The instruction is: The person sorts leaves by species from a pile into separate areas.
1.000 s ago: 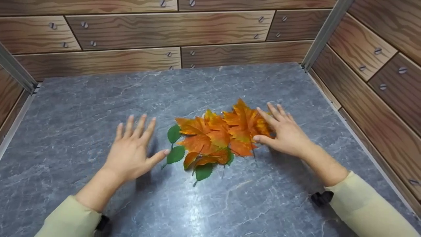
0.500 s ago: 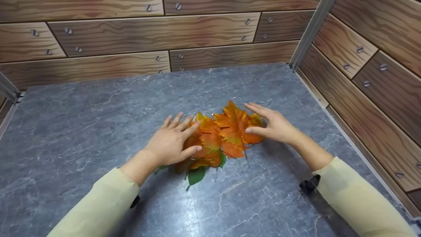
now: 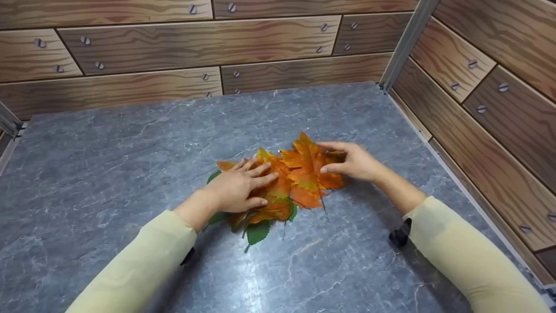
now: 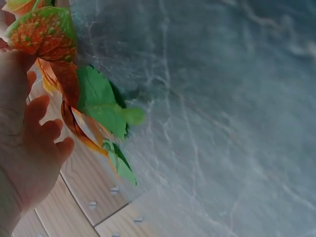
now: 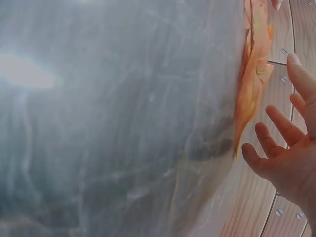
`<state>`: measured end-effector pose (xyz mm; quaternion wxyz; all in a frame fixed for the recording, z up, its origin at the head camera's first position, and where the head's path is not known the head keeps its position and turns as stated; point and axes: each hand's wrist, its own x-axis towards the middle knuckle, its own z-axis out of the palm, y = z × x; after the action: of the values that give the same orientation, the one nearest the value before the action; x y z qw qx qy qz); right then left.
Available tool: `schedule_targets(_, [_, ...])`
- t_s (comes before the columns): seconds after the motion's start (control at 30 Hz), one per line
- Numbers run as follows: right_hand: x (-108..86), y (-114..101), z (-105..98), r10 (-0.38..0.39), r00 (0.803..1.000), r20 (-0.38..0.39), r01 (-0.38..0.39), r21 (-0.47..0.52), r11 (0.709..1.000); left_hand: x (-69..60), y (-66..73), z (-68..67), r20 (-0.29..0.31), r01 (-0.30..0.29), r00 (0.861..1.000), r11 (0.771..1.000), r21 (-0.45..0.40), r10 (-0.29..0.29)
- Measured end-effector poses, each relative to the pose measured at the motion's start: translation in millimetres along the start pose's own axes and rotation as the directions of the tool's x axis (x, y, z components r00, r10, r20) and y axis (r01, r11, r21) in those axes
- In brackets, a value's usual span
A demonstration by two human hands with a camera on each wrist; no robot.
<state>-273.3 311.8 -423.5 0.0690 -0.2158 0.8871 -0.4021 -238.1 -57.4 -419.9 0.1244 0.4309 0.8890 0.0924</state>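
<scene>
Several orange artificial maple leaves (image 3: pixel 306 169) lie overlapped in a loose pile on the grey marbled tabletop. Green leaves (image 3: pixel 259 232) poke out from beneath at the left and front. My left hand (image 3: pixel 236 189) lies palm down over the pile's left part with fingers spread, hiding some of the leaves. In the left wrist view, a speckled orange-green leaf (image 4: pixel 43 34) shows near its thumb. My right hand (image 3: pixel 352 163) is at the pile's right end, thumb and fingers apart; whether it touches the orange leaves (image 5: pixel 254 74) is unclear in the right wrist view.
The marbled tabletop (image 3: pixel 130 148) extends around the pile. Wood-plank-patterned panels stand along the back (image 3: pixel 200 43) and right side (image 3: pixel 460 108), with a metal corner post (image 3: pixel 406 43) between them.
My left hand has moved right from beside the pile onto its left part. The right hand has shifted slightly, its fingers drawn closer around the right end. The head view has turned a little.
</scene>
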Motion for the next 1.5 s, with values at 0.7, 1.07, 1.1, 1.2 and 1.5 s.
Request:
schedule_targets(0.7, [-6.5, -11.4, 14.6, -0.030, 0.999, -0.018, 0.027, -0.164, 0.986, 8.5, 2.3, 0.0, 0.139, 0.053, 0.989, 0.999, -0.001, -0.052])
schedule_targets(1.07, [4.4, 6.7, 8.1, 0.002, 0.999, -0.042, -0.009, -0.171, 0.985, 7.6, 2.6, 0.8, 0.137, 0.060, 0.989, 0.998, 0.013, -0.061])
schedule_targets(1.1, [5.2, 8.3, 7.6, 0.012, 0.999, -0.033, -0.018, -0.182, 0.983, 7.6, 2.6, 1.0, 0.138, 0.060, 0.989, 0.998, 0.011, -0.061])
schedule_targets(1.2, [7.1, 11.6, 7.6, 0.031, 0.999, -0.005, -0.032, -0.214, 0.976, 7.7, 2.8, 0.9, 0.136, 0.059, 0.989, 0.998, 0.007, -0.059])
schedule_targets(1.5, [8.0, 11.8, 10.0, 0.035, 0.999, 0.005, -0.034, -0.222, 0.974, 7.6, 2.2, 0.2, 0.146, 0.070, 0.987, 0.998, -0.001, -0.069])
